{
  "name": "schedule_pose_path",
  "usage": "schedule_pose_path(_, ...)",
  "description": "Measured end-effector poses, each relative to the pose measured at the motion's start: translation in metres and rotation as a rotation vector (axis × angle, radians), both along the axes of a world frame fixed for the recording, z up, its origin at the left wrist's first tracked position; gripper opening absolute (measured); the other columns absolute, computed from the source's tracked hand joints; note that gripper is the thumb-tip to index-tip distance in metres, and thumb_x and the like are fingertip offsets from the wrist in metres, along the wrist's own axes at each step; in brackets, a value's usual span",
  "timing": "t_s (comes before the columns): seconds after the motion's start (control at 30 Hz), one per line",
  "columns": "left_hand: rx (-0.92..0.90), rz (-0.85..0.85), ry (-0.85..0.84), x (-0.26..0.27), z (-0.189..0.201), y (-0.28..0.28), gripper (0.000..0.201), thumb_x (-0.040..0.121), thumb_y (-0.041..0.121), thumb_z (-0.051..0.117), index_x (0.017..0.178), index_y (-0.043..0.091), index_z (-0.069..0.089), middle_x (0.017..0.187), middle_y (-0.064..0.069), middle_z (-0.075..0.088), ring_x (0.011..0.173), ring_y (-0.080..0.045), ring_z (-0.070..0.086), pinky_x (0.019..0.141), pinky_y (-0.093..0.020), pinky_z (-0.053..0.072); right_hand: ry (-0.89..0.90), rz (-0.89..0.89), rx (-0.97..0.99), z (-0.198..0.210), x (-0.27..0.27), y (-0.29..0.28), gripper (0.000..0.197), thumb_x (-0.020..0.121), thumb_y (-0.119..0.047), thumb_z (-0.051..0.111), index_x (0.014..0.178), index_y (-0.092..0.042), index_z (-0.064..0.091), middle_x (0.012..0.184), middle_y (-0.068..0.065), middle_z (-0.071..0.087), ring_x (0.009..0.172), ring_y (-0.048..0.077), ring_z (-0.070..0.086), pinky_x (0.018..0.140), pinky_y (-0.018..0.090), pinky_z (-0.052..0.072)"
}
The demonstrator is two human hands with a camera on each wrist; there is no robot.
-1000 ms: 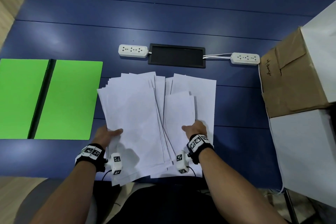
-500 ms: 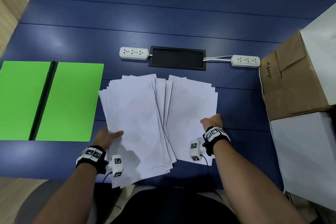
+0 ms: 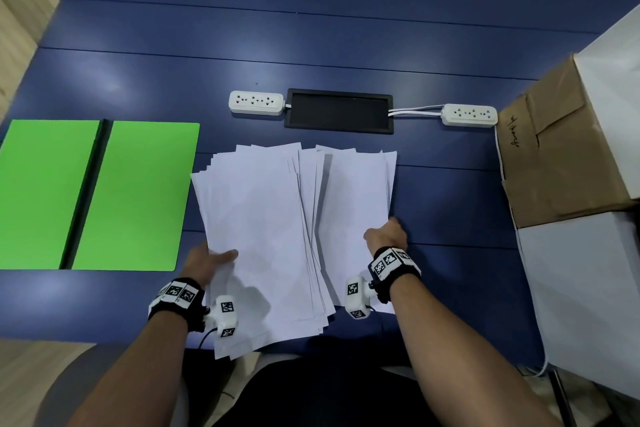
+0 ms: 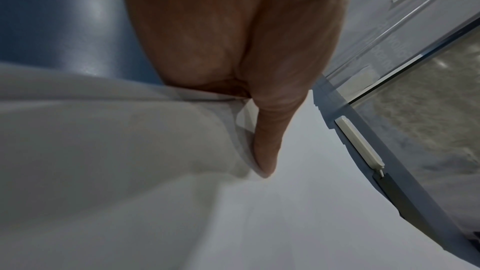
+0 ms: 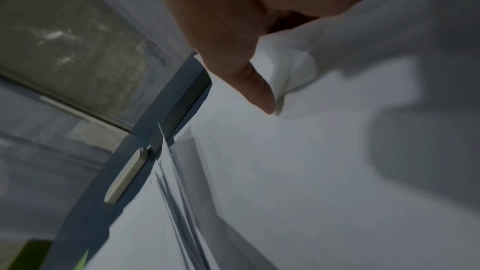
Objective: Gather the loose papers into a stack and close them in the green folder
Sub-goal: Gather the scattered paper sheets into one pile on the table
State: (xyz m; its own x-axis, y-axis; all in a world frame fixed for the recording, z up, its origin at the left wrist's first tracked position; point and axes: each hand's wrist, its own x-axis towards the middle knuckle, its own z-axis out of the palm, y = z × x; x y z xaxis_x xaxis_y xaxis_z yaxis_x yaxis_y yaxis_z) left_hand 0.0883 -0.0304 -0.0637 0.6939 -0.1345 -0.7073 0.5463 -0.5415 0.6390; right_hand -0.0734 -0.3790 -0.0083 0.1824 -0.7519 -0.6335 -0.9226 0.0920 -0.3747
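Note:
Several white papers (image 3: 277, 225) lie fanned in an uneven pile at the near middle of the blue table, the lowest sheets overhanging its front edge. My left hand (image 3: 207, 262) grips the pile's left edge, thumb (image 4: 265, 147) on top and fingers underneath. My right hand (image 3: 388, 234) pinches the right edge of the right-hand sheets (image 5: 298, 171), thumb (image 5: 257, 89) on top. The green folder (image 3: 93, 194) lies open and flat to the left of the pile, its dark spine running down the middle.
Two white power strips (image 3: 256, 103) (image 3: 470, 115) flank a black cable hatch (image 3: 338, 111) behind the papers. A brown cardboard box (image 3: 554, 156) and white boxes (image 3: 588, 305) stand at the right edge. The blue table (image 3: 311, 38) stretches beyond.
My right hand moved from the pile's middle out to its right edge and now draws the right-hand sheets leftward toward the rest. The left hand kept its grip.

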Motion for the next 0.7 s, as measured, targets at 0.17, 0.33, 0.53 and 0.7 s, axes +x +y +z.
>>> schedule_pose_path(0.17, -0.033, 0.012, -0.006, -0.001, 0.005, -0.004, 0.042, 0.079, 0.005, 0.084, 0.118, 0.000, 0.070, 0.107, -0.021, 0.077, 0.099, -0.039, 0.073, 0.093, -0.056, 0.057, -0.040, -0.003, 0.082, 0.007, -0.013, -0.020, 0.021, 0.083, -0.010, 0.072, 0.103, -0.004, 0.067, 0.100, 0.010, 0.068, 0.089, 0.031, 0.064, 0.078, 0.031, 0.051)
schedule_pose_path(0.33, -0.077, 0.069, -0.027, -0.006, 0.009, -0.008, 0.037, 0.079, -0.001, 0.082, 0.113, 0.003, 0.069, 0.101, -0.021, 0.076, 0.090, -0.037, 0.072, 0.087, -0.052, 0.058, -0.090, 0.068, -0.112, 0.031, -0.042, -0.058, 0.030, 0.081, -0.011, 0.075, 0.110, -0.007, 0.071, 0.110, 0.015, 0.074, 0.092, 0.031, 0.069, 0.081, 0.030, 0.054)
schedule_pose_path(0.53, -0.121, 0.104, -0.036, -0.011, 0.011, -0.010, 0.031, 0.082, 0.000, 0.079, 0.112, 0.003, 0.070, 0.096, -0.013, 0.078, 0.084, -0.031, 0.072, 0.076, -0.040, 0.058, -0.317, 0.132, -0.271, 0.082, -0.070, -0.092, 0.039, 0.081, -0.005, 0.078, 0.118, -0.005, 0.068, 0.108, 0.017, 0.073, 0.099, 0.032, 0.069, 0.088, 0.036, 0.053)
schedule_pose_path(0.7, -0.143, 0.086, -0.026, -0.014, 0.013, -0.018, 0.030, 0.082, 0.001, 0.080, 0.111, 0.004, 0.071, 0.098, -0.012, 0.079, 0.084, -0.031, 0.073, 0.075, -0.038, 0.058, -0.661, -0.047, 0.010, 0.108, -0.062, -0.074, 0.031, 0.074, 0.000, 0.084, 0.100, -0.010, 0.069, 0.091, 0.005, 0.072, 0.080, 0.025, 0.069, 0.080, 0.034, 0.053)
